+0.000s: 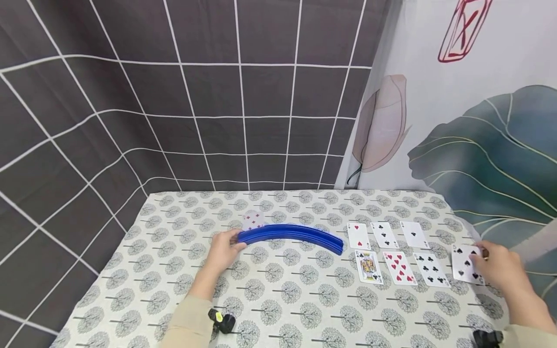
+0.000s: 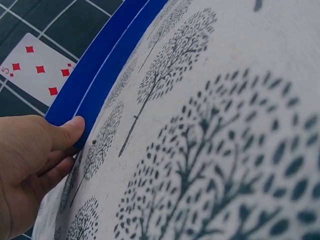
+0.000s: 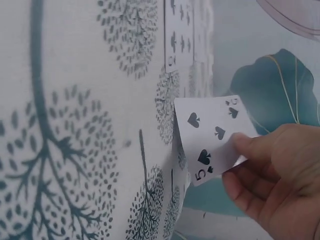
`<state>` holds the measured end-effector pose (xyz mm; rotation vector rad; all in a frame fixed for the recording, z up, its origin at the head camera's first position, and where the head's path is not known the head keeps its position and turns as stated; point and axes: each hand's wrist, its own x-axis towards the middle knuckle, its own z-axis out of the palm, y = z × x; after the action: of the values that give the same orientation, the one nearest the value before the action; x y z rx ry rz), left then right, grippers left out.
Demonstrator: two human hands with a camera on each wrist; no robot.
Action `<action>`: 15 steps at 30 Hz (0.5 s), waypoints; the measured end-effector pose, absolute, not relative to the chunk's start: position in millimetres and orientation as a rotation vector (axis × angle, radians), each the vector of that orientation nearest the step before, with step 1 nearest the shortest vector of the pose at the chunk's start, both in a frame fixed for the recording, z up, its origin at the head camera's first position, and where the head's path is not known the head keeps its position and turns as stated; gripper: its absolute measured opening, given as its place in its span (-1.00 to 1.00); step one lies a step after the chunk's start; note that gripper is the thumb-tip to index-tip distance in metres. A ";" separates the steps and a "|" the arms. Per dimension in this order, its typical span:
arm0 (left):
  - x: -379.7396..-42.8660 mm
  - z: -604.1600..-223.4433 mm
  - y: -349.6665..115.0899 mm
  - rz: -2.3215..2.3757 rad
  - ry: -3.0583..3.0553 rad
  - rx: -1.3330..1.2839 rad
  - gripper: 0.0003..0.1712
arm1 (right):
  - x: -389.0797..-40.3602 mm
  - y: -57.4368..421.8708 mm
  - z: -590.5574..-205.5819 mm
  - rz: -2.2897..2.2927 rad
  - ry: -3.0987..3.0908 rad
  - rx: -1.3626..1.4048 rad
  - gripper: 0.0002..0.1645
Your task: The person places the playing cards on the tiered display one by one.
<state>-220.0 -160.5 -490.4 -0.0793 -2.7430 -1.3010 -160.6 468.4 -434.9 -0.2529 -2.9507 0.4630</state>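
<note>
A curved blue card holder [image 1: 291,232] stands on the patterned cloth. My left hand [image 1: 224,251] grips its left end, thumb [image 2: 75,129] on the near side. One five of diamonds [image 2: 37,69] rises upright behind the holder's front wall, near that hand. At the far right my right hand [image 1: 500,266] pinches a five of spades [image 3: 212,135] by one edge, its face showing. In the head view this card lies just right of the face-up six of clubs [image 1: 431,269]; whether it touches the cloth I cannot tell.
Face-up cards lie in two rows right of the holder. The back row has a low heart card [image 1: 358,236], a club card [image 1: 384,235] and an ace [image 1: 414,235]. In front are a king [image 1: 369,267] and a heart card [image 1: 399,268]. Curtains hang behind the table.
</note>
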 end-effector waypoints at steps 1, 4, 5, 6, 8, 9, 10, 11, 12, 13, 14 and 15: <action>-219.9 -490.6 -160.5 -1.299 -2.744 -0.080 -0.54 | -160.5 467.4 -434.6 0.465 -2.927 -0.258 -0.55; -219.0 -489.7 -160.7 -1.288 -2.747 -0.082 -0.55 | -161.2 465.1 -434.7 0.463 -2.868 -0.274 -0.56; -218.7 -489.4 -160.7 -1.288 -2.747 -0.081 -0.55 | -161.6 464.6 -434.8 0.462 -2.853 -0.283 -0.56; -218.6 -488.9 -160.7 -1.288 -2.749 -0.078 -0.55 | -161.8 464.1 -435.2 0.461 -2.836 -0.285 -0.57; -218.3 -488.2 -160.6 -1.285 -2.749 -0.081 -0.55 | -162.1 463.4 -435.5 0.455 -2.802 -0.279 -0.58; -218.2 -487.9 -160.5 -1.285 -2.748 -0.085 -0.55 | -162.2 463.1 -435.7 0.453 -2.787 -0.276 -0.59; -218.2 -487.5 -160.4 -1.285 -2.748 -0.085 -0.55 | -162.4 462.4 -435.4 0.452 -2.771 -0.276 -0.60; -218.1 -487.2 -160.3 -1.285 -2.747 -0.087 -0.55 | -162.3 462.1 -435.4 0.461 -2.762 -0.277 -0.59; -218.1 -486.8 -160.2 -1.285 -2.746 -0.089 -0.55 | -162.6 461.5 -435.2 0.466 -2.754 -0.283 -0.59; -218.0 -486.4 -160.0 -1.286 -2.746 -0.090 -0.55 | -162.7 460.6 -435.1 0.468 -2.749 -0.293 -0.59; -218.0 -486.1 -159.9 -1.287 -2.747 -0.088 -0.54 | -162.9 459.7 -435.2 0.473 -2.748 -0.310 -0.58; -217.9 -485.7 -159.8 -1.287 -2.748 -0.086 -0.54 | -163.2 459.0 -435.3 0.476 -2.748 -0.325 -0.57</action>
<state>-217.9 -159.8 -485.7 -0.0858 -2.7482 -1.2870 -163.2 459.0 -435.3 -0.3250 -2.7478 0.4762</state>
